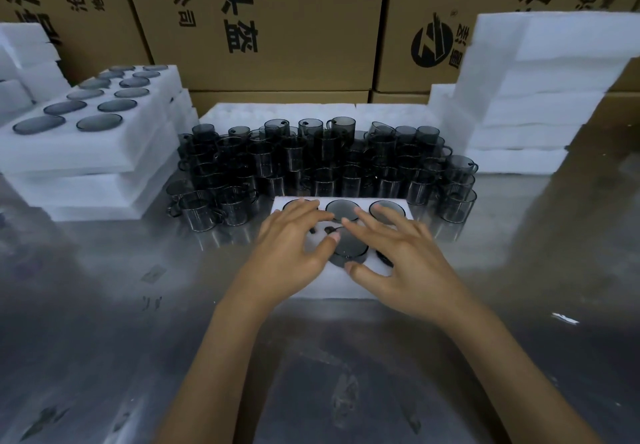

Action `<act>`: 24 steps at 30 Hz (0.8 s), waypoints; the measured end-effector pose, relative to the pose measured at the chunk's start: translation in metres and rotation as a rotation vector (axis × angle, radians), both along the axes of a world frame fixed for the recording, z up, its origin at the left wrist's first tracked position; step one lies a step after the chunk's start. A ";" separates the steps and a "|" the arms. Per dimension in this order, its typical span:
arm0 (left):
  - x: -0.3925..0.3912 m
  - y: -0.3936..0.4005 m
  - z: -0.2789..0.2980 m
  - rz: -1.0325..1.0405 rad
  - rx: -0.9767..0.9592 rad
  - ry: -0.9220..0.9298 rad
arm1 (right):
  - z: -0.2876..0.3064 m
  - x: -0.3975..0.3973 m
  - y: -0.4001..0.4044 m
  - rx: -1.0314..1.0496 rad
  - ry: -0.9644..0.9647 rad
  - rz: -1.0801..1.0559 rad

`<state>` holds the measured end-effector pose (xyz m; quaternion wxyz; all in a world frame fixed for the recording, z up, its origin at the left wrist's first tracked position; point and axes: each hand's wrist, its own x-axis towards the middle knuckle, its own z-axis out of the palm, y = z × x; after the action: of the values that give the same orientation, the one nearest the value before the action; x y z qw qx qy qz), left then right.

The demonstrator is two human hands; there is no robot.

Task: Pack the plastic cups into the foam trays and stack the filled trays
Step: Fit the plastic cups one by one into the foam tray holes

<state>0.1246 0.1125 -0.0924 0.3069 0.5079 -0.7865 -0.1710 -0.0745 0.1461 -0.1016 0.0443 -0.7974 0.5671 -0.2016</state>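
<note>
Both bare forearms reach forward from the bottom edge, converging. Left hand [291, 249]: palm down, fingers [304, 209] straight and spread, thumb angled inward. Right hand [405, 263]: palm down, fingers spread and extended forward-left, thumb pointing toward the left hand.

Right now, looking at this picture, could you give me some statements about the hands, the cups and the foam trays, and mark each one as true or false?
1. Both hands rest on the foam tray near the table edge. True.
2. The loose cups stand behind that tray. True.
3. The left hand holds a cup up in the air. False: it lies on the tray with its fingers spread.
4. The filled tray stack stands on the person's right. False: it stands on the left.
5. The right hand touches the cup in the tray. True.
</note>
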 end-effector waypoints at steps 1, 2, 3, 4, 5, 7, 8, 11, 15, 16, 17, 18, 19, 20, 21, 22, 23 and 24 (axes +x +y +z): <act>0.001 0.000 -0.001 -0.004 0.000 -0.028 | -0.002 0.000 0.001 -0.025 0.055 0.008; 0.001 -0.001 -0.002 -0.012 -0.002 -0.043 | -0.004 0.000 0.002 -0.043 0.088 0.006; 0.001 -0.001 -0.003 -0.018 -0.004 -0.048 | -0.005 0.001 0.004 -0.052 0.099 0.000; 0.001 -0.001 -0.003 -0.023 -0.003 -0.046 | -0.006 0.001 0.004 -0.054 0.101 -0.004; 0.001 -0.002 -0.004 -0.026 -0.001 -0.043 | -0.006 0.002 0.004 -0.057 0.103 -0.004; 0.001 -0.003 -0.005 -0.027 0.009 -0.043 | -0.006 0.001 0.003 -0.065 0.113 -0.002; 0.001 -0.003 -0.006 -0.027 0.012 -0.041 | -0.006 0.001 0.003 -0.066 0.118 -0.001; 0.004 -0.008 -0.007 -0.043 0.012 0.036 | -0.006 0.001 0.004 -0.067 0.129 0.000; 0.026 -0.023 -0.011 0.105 -0.067 0.267 | -0.002 -0.001 0.004 -0.165 -0.025 -0.064; 0.035 -0.028 -0.014 0.217 -0.102 0.251 | -0.001 -0.003 0.003 -0.199 -0.093 -0.098; 0.044 -0.033 -0.017 0.343 -0.139 0.199 | -0.001 -0.004 0.002 -0.226 -0.162 -0.133; 0.054 -0.038 -0.021 0.456 -0.167 0.116 | -0.001 -0.006 0.001 -0.242 -0.222 -0.164; 0.062 -0.043 -0.026 0.535 -0.179 0.024 | -0.001 -0.006 0.001 -0.250 -0.261 -0.191; 0.068 -0.048 -0.032 0.576 -0.176 -0.053 | -0.002 -0.007 0.001 -0.253 -0.279 -0.212; 0.071 -0.052 -0.037 0.592 -0.162 -0.106 | -0.004 -0.008 0.000 -0.252 -0.286 -0.229; 0.071 -0.054 -0.042 0.597 -0.150 -0.134 | -0.006 -0.009 0.000 -0.246 -0.293 -0.242; 0.071 -0.056 -0.046 0.599 -0.153 -0.144 | -0.007 -0.009 0.000 -0.235 -0.301 -0.251; 0.071 -0.057 -0.049 0.598 -0.178 -0.145 | -0.008 -0.010 -0.001 -0.223 -0.311 -0.258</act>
<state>0.1951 0.0553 -0.1409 0.3301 0.6986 -0.6340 0.0327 -0.0842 0.1454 -0.1092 0.0168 -0.6774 0.6251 -0.3874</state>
